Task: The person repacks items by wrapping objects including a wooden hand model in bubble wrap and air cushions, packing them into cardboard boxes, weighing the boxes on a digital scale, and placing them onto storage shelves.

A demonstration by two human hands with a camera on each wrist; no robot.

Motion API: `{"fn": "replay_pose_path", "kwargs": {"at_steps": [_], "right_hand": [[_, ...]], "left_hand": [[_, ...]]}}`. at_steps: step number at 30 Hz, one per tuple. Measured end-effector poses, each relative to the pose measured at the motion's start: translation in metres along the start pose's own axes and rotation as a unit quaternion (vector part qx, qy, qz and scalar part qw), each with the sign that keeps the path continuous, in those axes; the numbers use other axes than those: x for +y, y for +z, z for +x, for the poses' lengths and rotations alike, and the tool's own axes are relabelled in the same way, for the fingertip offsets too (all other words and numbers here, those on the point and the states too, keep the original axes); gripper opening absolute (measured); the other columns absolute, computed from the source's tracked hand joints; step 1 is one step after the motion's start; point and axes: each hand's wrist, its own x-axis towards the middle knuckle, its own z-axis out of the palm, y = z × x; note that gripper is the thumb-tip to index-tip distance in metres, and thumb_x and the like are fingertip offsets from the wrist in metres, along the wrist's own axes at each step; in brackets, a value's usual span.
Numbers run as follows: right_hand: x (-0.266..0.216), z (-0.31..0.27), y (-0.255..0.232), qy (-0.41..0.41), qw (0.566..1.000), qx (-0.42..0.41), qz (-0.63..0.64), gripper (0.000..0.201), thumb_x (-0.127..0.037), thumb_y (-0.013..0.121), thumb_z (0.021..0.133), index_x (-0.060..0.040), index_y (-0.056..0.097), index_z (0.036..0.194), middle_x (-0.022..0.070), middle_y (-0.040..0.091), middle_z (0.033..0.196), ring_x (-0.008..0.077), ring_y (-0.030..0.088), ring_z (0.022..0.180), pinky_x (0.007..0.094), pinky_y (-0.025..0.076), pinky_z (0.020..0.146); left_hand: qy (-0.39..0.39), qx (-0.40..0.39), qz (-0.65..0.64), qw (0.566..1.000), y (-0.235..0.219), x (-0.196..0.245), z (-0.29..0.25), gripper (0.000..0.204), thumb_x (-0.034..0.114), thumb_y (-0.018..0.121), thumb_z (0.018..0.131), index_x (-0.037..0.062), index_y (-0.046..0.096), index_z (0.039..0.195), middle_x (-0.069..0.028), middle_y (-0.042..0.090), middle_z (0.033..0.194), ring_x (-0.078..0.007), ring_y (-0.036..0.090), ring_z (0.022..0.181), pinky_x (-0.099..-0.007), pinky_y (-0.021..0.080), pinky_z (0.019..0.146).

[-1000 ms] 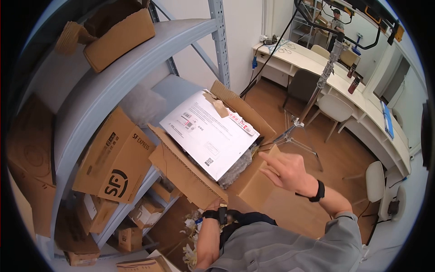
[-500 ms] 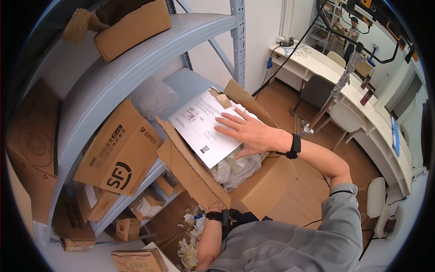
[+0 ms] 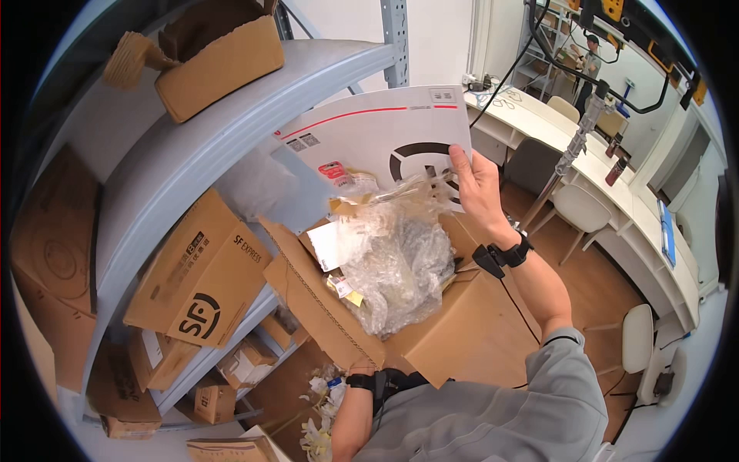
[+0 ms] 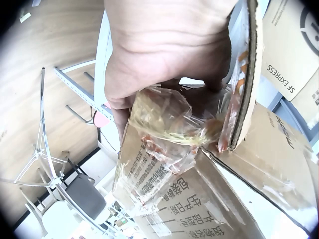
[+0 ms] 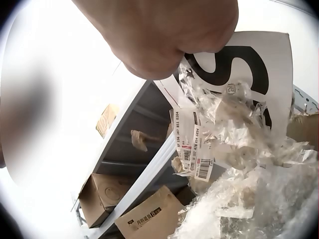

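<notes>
My right hand (image 3: pixel 479 189) pinches the edge of a white cardboard mailing envelope (image 3: pixel 354 127), thumb on the face with the large black logo. The envelope stands raised over an open cardboard box (image 3: pixel 469 327). Crumpled bubble wrap (image 3: pixel 404 281) fills the box, with a white label (image 3: pixel 327 246) and clear plastic among it. In the right wrist view, plastic film (image 5: pixel 219 104) hangs just below the right hand (image 5: pixel 164 40). At the box's near corner, my left hand (image 4: pixel 169 55) grips the cardboard edge beside torn clear tape (image 4: pixel 164 119); the head view mostly hides its fingers.
A blue-grey metal shelf (image 3: pixel 231 108) holds an SF Express carton (image 3: pixel 200 269) and several smaller boxes on the left. White scraps (image 3: pixel 319 423) lie below. Behind at right stand a metal tripod pole (image 3: pixel 581 131), white chairs (image 3: pixel 581 200) and a long desk (image 3: pixel 639 192).
My right hand came down onto the flat-lying envelope, then took its edge and lifted it upright, away from the bubble wrap. My left hand stays at the box's near corner.
</notes>
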Motion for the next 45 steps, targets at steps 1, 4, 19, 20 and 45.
{"fn": "replay_pose_path", "kwargs": {"at_steps": [1,4,19,20,45], "right_hand": [[0.011,0.0,-0.006,-0.005,1.0,0.003,-0.004,0.042,-0.035,0.055,0.109,0.0041,0.068,0.101,-0.0017,0.062,0.077,0.0045,0.045,0.073,0.0244,0.041,0.064],[0.031,-0.006,-0.013,0.011,0.997,0.069,0.032,0.042,-0.034,0.054,0.109,0.0063,0.068,0.107,-0.0066,0.059,0.08,0.0054,0.045,0.074,0.0258,0.04,0.064],[0.047,-0.044,-0.028,-0.236,0.941,0.168,-0.175,0.036,-0.027,0.055,0.108,0.0063,0.069,0.109,0.0045,0.072,0.089,0.0123,0.062,0.084,0.0276,0.048,0.079],[0.057,-0.046,-0.032,-0.044,0.985,0.108,-0.126,0.037,-0.029,0.058,0.107,0.0061,0.07,0.106,0.002,0.072,0.09,0.0092,0.059,0.084,0.0266,0.048,0.078],[0.132,-0.021,-0.052,0.299,0.917,-0.117,0.238,0.041,-0.036,0.062,0.105,0.0006,0.07,0.123,0.0031,0.072,0.116,0.0094,0.064,0.104,0.0282,0.052,0.089]], "left_hand": [[0.008,-0.004,-0.002,1.0,0.0,0.003,0.003,0.047,0.033,0.055,0.106,-0.0021,0.052,0.138,-0.0237,0.063,0.13,-0.0395,0.067,0.105,-0.0442,0.06,0.088],[0.033,-0.012,-0.014,0.999,0.006,0.01,0.01,0.047,0.033,0.055,0.106,-0.002,0.052,0.138,-0.0235,0.063,0.13,-0.0393,0.067,0.105,-0.0442,0.06,0.089],[0.066,-0.056,-0.064,0.994,0.007,0.01,0.015,0.047,0.033,0.055,0.106,-0.0013,0.052,0.138,-0.0226,0.063,0.13,-0.0384,0.066,0.107,-0.0441,0.059,0.09],[0.067,-0.059,-0.068,0.994,0.009,0.024,0.016,0.047,0.033,0.055,0.106,-0.0012,0.052,0.138,-0.0225,0.063,0.13,-0.0383,0.066,0.107,-0.0441,0.059,0.09],[0.066,-0.084,-0.149,0.983,0.027,0.075,0.024,0.048,0.034,0.056,0.106,-0.0001,0.052,0.139,-0.0209,0.063,0.132,-0.0367,0.065,0.11,-0.0439,0.058,0.092]]}}
